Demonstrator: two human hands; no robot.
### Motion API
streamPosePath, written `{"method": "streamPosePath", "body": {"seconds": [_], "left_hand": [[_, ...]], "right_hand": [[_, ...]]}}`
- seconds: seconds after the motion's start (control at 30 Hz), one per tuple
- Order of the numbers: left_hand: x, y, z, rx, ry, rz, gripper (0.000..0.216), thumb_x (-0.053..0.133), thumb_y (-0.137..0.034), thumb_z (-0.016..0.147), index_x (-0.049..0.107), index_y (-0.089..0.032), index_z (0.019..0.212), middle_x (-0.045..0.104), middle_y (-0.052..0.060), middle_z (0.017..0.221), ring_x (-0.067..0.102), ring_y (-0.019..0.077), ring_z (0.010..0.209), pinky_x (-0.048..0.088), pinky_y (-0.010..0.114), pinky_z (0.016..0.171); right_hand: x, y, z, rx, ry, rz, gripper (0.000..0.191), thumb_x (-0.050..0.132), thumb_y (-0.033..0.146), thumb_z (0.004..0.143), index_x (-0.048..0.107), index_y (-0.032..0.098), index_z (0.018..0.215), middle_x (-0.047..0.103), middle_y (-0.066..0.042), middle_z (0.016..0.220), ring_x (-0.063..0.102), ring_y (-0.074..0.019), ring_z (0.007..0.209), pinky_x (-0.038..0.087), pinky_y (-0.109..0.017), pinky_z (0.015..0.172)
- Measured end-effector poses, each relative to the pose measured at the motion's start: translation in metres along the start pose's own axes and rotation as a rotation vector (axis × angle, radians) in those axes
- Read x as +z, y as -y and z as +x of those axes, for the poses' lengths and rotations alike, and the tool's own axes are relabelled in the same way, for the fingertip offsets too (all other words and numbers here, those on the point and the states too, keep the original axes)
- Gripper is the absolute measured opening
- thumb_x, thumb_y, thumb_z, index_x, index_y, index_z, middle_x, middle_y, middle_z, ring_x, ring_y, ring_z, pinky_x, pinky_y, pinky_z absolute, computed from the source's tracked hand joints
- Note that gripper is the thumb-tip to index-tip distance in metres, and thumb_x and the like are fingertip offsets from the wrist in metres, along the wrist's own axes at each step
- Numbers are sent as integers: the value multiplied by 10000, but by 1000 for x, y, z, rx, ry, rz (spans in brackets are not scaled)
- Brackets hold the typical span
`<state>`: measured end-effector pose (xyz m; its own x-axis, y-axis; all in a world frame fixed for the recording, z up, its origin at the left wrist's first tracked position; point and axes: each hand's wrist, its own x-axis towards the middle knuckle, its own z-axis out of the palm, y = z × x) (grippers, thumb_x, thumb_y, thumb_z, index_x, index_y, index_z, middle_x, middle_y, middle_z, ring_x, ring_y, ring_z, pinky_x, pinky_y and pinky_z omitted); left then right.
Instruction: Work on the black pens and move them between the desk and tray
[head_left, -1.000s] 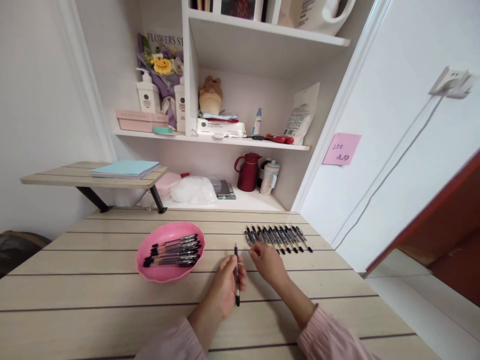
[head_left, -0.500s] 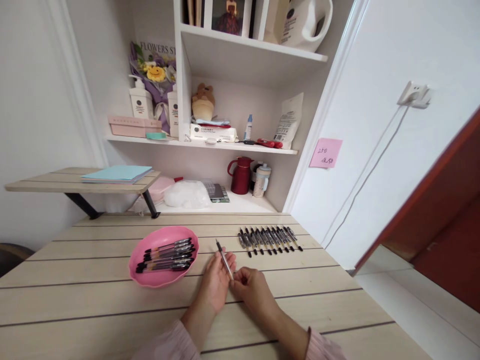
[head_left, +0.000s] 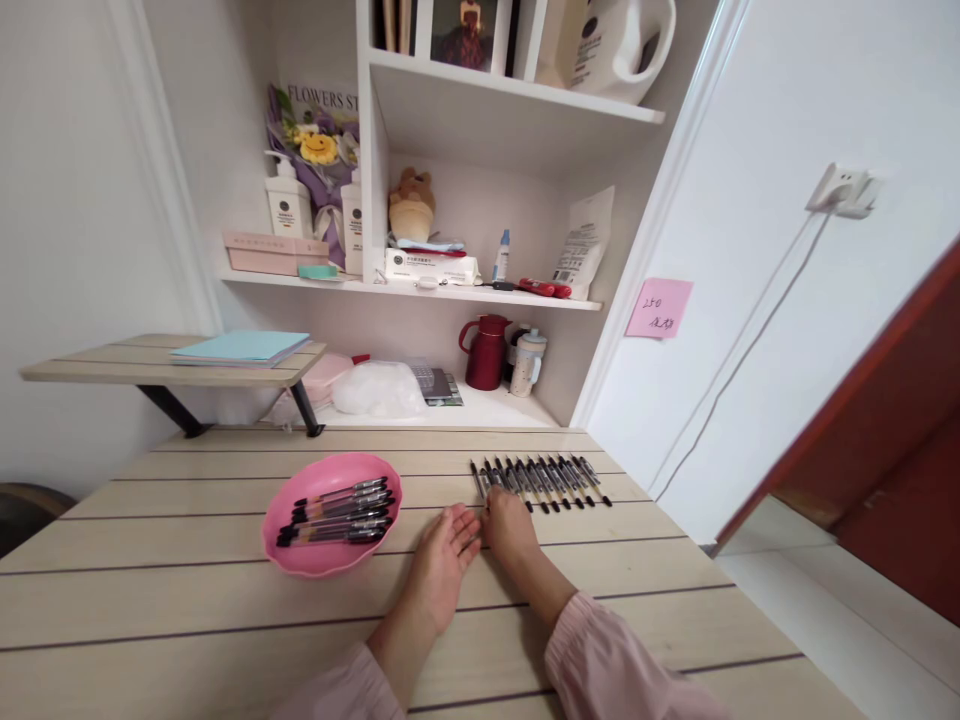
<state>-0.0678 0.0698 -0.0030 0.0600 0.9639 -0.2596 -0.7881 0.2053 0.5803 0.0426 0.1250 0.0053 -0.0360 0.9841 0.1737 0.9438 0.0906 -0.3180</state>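
Observation:
My right hand [head_left: 511, 525] is closed on a pen [head_left: 475, 472] at the left end of a row of pens [head_left: 559, 482]. The held pen's tip points away from me, and its lower part is hidden by my fingers. Close beside it, my left hand [head_left: 444, 555] rests palm up with its fingers stretched out and nothing in it. To the left stands a pink bowl [head_left: 330, 568] with a scalloped rim. Several black-capped pens [head_left: 341, 515] lie in it side by side.
A small raised shelf [head_left: 82, 362] with blue paper [head_left: 244, 346] stands at the back left. Behind the table, white shelving [head_left: 480, 85] holds a dark red jug [head_left: 486, 352], a tumbler [head_left: 529, 362] and a plastic bag [head_left: 379, 388]. A pink note [head_left: 660, 308] sticks to the wall.
My right hand has moved forward and right with the pen, from over my left palm to the row's left end. My left hand has let the pen go and stays palm up.

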Motion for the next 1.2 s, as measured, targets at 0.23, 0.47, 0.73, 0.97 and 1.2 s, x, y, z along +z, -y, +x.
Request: {"method": "streamPosePath", "body": {"seconds": [0.23,0.47,0.73,0.97,1.2], "left_hand": [[-1,1,0,4,14,8,259,550,-333,766,596,-151,945,619,129,997,577,213,961,413,360,872],[0,1,0,1,12,5,250,559,-316,759,599,-147,939,638,125,945,596,202,914,424,347,849],[-1,-3,-4,108,19,83,256,631,-291,700,608,-140,906,660,103,864,620,177,781,456,293,721],[16,-20,-19,407,-17,650,269,635,-323,647,619,-150,853,635,47,723,568,134,601,428,238,582],[-3,-118,-23,637,-188,1608,221,528,-244,699,626,-202,892,659,73,899,564,237,896,368,318,800]], "right_hand": [[3,-1,2,-9,-19,-33,121,483,113,758,566,116,845,654,-117,815,624,-186,749,391,-240,605],[-2,3,1,-14,-15,-22,137,458,151,791,573,121,859,644,-116,834,619,-171,752,385,-233,606],[-22,3,-29,-30,73,-37,153,456,183,794,588,131,850,654,-116,824,615,-186,752,373,-251,614],[-27,20,-93,-205,209,-5,206,441,214,765,627,135,804,660,-127,807,609,-225,760,369,-277,615],[-11,35,-117,-298,207,87,189,434,241,781,604,163,810,662,-97,809,598,-192,742,377,-254,621]]}}
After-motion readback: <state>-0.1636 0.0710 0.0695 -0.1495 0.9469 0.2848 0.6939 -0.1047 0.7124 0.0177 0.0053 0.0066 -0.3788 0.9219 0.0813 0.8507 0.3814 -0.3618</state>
